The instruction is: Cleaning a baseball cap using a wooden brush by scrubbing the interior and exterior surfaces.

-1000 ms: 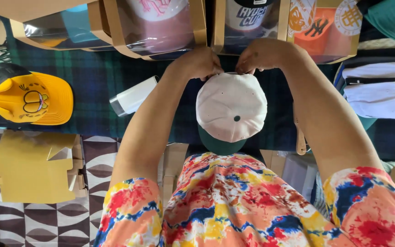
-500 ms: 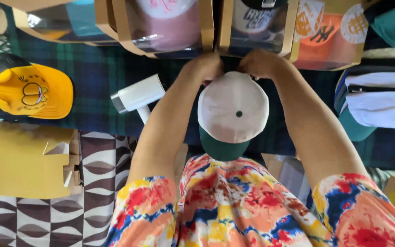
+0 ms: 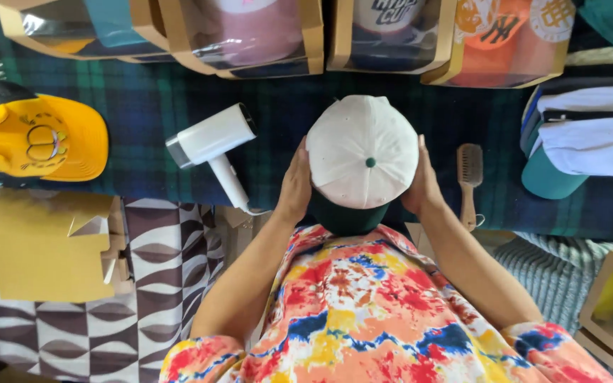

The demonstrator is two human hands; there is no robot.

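A tie-dye shirt (image 3: 363, 312) fills the foreground. Left hand (image 3: 295, 186) and right hand (image 3: 421, 186), fingers flat, press the sides of a domed cream cap (image 3: 362, 151), its green brim (image 3: 345, 218) half hidden. Beyond: plaid-covered desk (image 3: 143, 120), white hairdryer (image 3: 211, 142), wooden brush (image 3: 470, 177), cut-off window boxes (image 3: 250, 39)

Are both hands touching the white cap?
Touching. The head view shows the left hand and right hand pressed flat against opposite sides of the white cap.
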